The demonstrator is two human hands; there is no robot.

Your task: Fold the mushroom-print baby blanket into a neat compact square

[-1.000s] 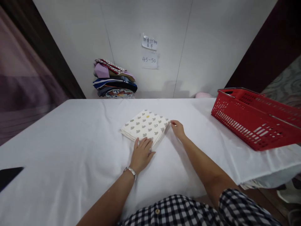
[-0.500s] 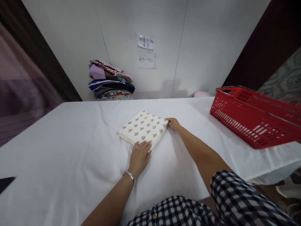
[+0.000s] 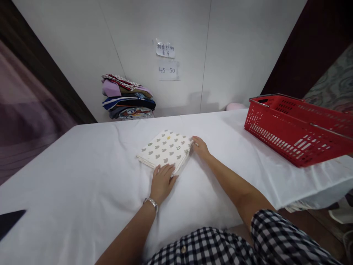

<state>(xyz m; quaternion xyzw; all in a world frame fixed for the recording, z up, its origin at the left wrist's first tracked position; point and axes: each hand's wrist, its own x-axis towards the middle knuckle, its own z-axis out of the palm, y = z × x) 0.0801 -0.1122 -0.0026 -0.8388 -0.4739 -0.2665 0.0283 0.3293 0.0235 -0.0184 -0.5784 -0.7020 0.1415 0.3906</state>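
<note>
A folded white cloth with small grey prints [image 3: 164, 150] lies flat on the white-covered table [image 3: 82, 173]. My left hand [image 3: 162, 181], with a silver bracelet on the wrist, rests its fingertips on the cloth's near corner. My right hand [image 3: 200, 146] touches the cloth's right corner, fingers against its edge. Neither hand lifts the cloth.
A red plastic basket [image 3: 292, 129] stands at the table's right end. A stack of folded clothes [image 3: 127, 98] sits at the back against the white wall, below two paper notes [image 3: 166, 59]. A dark flat object [image 3: 9, 221] lies at the left edge.
Both hands have stayed at the cloth's corners, nudging it slightly to the left and squaring its edges. The view has shifted a little.
</note>
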